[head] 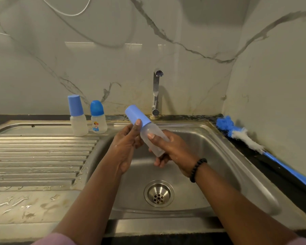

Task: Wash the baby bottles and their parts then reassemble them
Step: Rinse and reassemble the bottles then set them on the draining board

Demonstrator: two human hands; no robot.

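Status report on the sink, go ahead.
Right hand grips bottle body; left hand at its blue cap. Held over sink, capped. Nothing in the way.

glossy marble-veined wall [99, 55], steel sink [217, 149] with ridged drainboard [39, 156], chrome tap [156, 92], dark counter [265, 167]

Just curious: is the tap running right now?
Off: no water falls from the tap spout, and the sink basin below holds no stream.

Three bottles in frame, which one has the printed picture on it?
The small bottle with the rounded dark-blue cap, standing on the drainboard nearest the basin. The bottle beside it and the held bottle both have plain bodies and flat-topped lighter-blue caps.
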